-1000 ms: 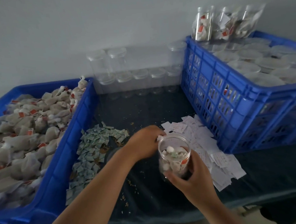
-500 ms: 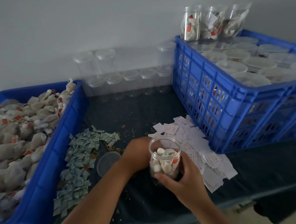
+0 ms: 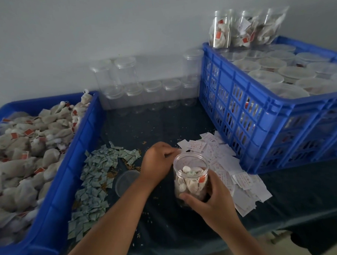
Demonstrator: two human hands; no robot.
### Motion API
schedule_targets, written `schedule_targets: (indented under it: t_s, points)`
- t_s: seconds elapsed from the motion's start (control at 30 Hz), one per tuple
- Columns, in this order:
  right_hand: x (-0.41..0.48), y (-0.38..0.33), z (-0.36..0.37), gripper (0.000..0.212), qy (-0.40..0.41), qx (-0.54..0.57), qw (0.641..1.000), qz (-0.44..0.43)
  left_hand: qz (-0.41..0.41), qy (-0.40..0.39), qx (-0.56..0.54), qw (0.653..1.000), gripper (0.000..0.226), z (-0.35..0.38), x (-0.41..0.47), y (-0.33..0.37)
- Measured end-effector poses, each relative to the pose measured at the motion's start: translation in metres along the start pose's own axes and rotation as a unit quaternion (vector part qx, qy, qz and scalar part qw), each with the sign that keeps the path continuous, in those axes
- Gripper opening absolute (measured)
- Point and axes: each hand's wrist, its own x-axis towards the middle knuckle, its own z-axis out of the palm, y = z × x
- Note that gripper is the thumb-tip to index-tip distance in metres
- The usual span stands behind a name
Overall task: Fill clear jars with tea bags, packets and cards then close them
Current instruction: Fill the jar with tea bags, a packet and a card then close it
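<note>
Left hand (image 3: 158,161) has shifted from the mouth of the jar (image 3: 190,163) to the cards (image 3: 221,163) just behind the grip, fingers curled; whether it pinches 1 cannot be told. Right hand (image 3: 213,199) wraps the open jar, upright, holding tea bags (image 3: 188,186); lid (image 3: 126,181) lies left of both hands

blue crates (image 3: 261,109), white cards (image 3: 220,155), green packets (image 3: 94,183)
</note>
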Motion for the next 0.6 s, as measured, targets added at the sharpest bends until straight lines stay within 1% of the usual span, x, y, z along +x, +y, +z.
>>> schedule_targets:
  t_s: [0.07, 0.17, 0.23, 0.27, 0.33, 0.4, 0.43, 0.5, 0.6]
  points:
    - [0.000, -0.001, 0.000, 0.066, 0.000, -0.002, 1.000, 0.000, -0.029, 0.012, -0.032, 0.999, 0.013, -0.006, 0.001, 0.004]
    - [-0.001, 0.000, -0.001, 0.064, 0.000, -0.008, 1.000, -0.004, -0.058, 0.048, -0.060, 0.995, 0.007, -0.026, 0.001, 0.019]
    - [-0.001, 0.000, -0.001, 0.064, -0.004, -0.010, 1.000, -0.004, -0.028, 0.076, -0.051, 0.995, 0.002, -0.045, -0.003, 0.036]
    - [-0.001, 0.000, 0.000, 0.064, -0.006, -0.012, 1.000, -0.006, 0.002, 0.084, -0.044, 0.995, 0.004, -0.054, -0.006, 0.045]
    - [-0.001, 0.001, 0.000, 0.063, -0.009, -0.015, 1.000, -0.008, 0.105, 0.074, -0.017, 0.992, 0.006, -0.068, -0.014, 0.061]
    - [0.000, 0.002, 0.000, 0.062, -0.009, -0.013, 1.000, -0.008, 0.217, 0.021, 0.029, 0.976, 0.011, -0.074, -0.024, 0.074]
    - [0.000, 0.002, 0.000, 0.061, -0.010, -0.012, 1.000, -0.008, 0.246, -0.014, 0.053, 0.968, 0.014, -0.075, -0.029, 0.078]
    - [0.000, 0.001, 0.000, 0.061, -0.011, -0.011, 1.000, -0.011, 0.257, -0.088, 0.109, 0.956, 0.023, -0.074, -0.035, 0.082]
    - [-0.001, -0.001, -0.001, 0.061, -0.007, -0.015, 1.000, -0.019, 0.204, -0.200, 0.212, 0.935, 0.039, -0.070, -0.044, 0.074]
